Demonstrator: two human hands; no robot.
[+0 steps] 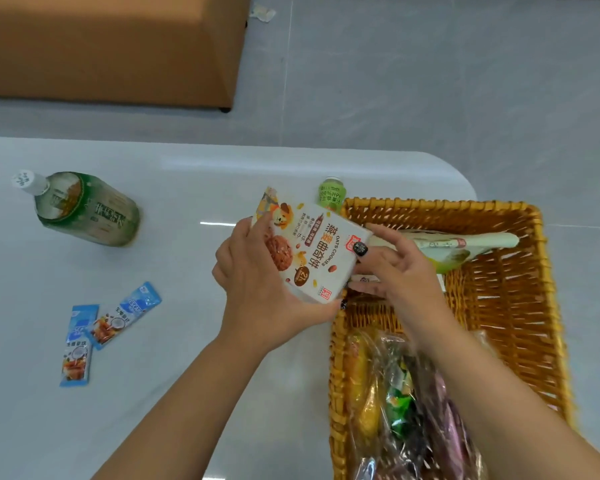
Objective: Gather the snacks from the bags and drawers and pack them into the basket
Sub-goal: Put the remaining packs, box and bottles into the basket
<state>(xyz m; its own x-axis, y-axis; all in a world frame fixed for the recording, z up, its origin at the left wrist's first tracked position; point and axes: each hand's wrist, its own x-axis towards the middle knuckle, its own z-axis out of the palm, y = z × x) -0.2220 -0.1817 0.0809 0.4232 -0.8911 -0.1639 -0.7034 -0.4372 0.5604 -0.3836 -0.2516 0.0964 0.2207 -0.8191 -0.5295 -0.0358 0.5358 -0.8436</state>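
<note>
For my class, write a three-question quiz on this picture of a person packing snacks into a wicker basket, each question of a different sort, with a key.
1. True or false: the oat cookie box already lies flat on the bottom of the wicker basket.
2. Which things lie on the table left of the box? A) two blue sachets and a large green bottle; B) a plate; C) a mug.
3. Fill in: the left hand grips the box at its ___ end.

Key
1. False: both hands hold it over the basket's left rim; the right hand grips its right end.
2. A.
3. Left.
</note>
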